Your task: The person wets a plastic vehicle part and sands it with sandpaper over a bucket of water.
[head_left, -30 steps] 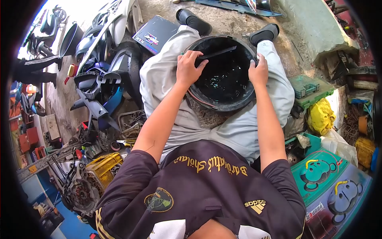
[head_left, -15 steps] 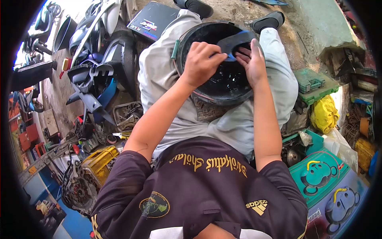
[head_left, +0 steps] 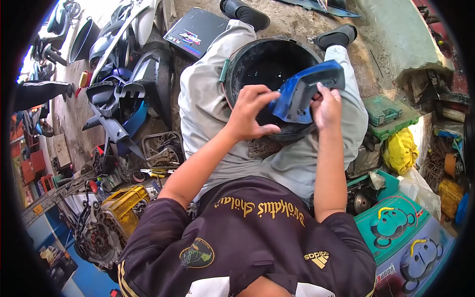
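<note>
My right hand (head_left: 327,106) grips a curved panel (head_left: 297,96), blue outside and dark grey inside, by its inner edge. The panel is tilted over the right part of a round black tub (head_left: 242,57), which stands between my legs and has a green handle grip (head_left: 224,71) on its left rim. My left hand (head_left: 252,113) is beside the panel's left side, thumb and fingers spread, with its fingertips close to the blue face. Whether they touch it is hard to tell. Dark liquid with small glints shows inside the tub.
A dark box (head_left: 194,32) lies beyond my left leg. Motorcycle body panels (head_left: 116,96) stand at the left, above a yellow crate (head_left: 123,210). At the right are a green case (head_left: 388,114), a yellow bag (head_left: 400,147) and a teal box (head_left: 396,218).
The panel has come up out of the tub and turned, showing its blue face. My right hand has closed on its edge, and my left hand has opened and moved lower.
</note>
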A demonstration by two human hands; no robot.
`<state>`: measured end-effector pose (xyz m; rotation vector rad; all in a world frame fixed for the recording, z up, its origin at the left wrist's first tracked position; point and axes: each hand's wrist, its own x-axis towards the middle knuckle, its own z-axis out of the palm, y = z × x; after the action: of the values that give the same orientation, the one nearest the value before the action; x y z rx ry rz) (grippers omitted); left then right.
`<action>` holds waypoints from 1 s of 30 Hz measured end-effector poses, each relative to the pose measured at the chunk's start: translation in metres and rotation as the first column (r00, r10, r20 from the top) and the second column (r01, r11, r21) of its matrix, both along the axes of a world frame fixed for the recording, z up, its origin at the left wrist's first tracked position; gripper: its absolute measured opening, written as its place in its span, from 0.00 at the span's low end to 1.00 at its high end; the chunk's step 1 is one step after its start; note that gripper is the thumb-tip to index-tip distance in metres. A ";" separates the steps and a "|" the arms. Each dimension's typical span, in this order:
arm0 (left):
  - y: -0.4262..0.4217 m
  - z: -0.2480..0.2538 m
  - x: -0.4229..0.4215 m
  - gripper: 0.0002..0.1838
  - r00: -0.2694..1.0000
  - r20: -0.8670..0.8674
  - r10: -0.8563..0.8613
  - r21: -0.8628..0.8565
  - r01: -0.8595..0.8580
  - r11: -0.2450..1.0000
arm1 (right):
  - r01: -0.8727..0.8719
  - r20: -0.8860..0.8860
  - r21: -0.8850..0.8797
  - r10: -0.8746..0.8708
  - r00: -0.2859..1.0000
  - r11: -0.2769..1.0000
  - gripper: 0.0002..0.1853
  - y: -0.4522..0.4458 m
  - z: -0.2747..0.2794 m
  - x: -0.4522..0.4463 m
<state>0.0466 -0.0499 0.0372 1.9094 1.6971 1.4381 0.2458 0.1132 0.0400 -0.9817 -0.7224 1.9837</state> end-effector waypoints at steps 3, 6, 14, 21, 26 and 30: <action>0.000 -0.017 -0.007 0.40 0.920 0.326 0.219 -0.203 -0.158 0.966 | -0.106 0.002 0.160 0.107 0.994 0.981 0.16 0.009 0.020 0.004; 0.026 -0.018 -0.021 0.42 0.889 0.353 0.291 -0.289 -0.192 0.938 | -0.410 0.289 0.207 0.345 0.893 0.888 0.17 0.023 0.031 0.005; 0.076 0.020 -0.055 0.35 0.885 0.465 -0.033 -0.501 0.294 0.814 | -0.965 0.603 0.124 0.754 0.260 0.233 0.15 0.081 0.092 -0.030; 0.057 -0.007 -0.037 0.17 0.591 0.736 0.329 -0.326 -0.116 0.938 | -0.375 0.528 0.790 -0.228 0.818 0.485 0.16 0.093 0.088 -0.002; 0.044 -0.031 -0.039 0.21 0.427 0.829 0.362 -0.250 -0.296 0.922 | -0.681 0.845 0.471 -0.066 0.530 0.561 0.18 0.011 0.008 0.003; 0.038 -0.055 -0.049 0.24 0.393 0.877 0.276 -0.180 -0.265 0.947 | -0.923 0.972 -0.046 0.229 0.046 0.382 0.31 0.005 -0.040 -0.020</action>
<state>-0.0021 -0.0123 -0.0181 0.5006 1.4045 2.0073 0.2254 0.1177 -0.0002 -1.3700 -2.7995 1.3019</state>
